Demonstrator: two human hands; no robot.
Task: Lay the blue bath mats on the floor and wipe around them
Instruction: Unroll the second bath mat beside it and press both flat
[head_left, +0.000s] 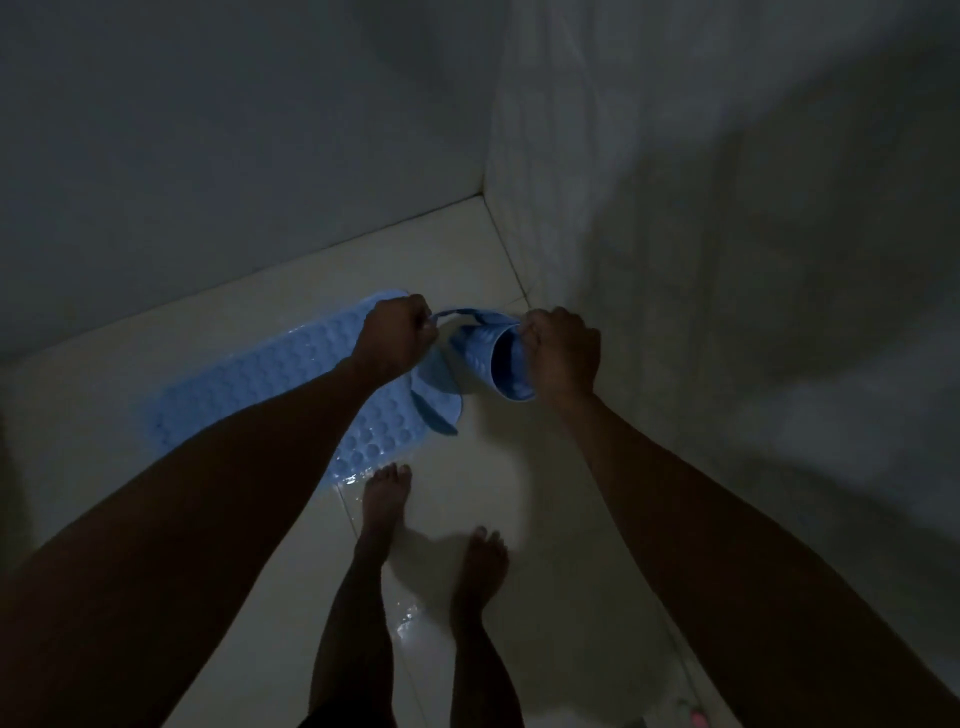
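Note:
One blue bath mat with round bumps lies flat on the pale tiled floor, stretching left along the wall. A second blue mat hangs curled in the air between my hands, above the flat mat's right end. My left hand grips its left edge. My right hand holds its rolled right edge. The light is dim.
Two walls meet in a corner just beyond my hands. My bare feet stand on wet, shiny floor tiles below the mats. A small pink object shows at the bottom right.

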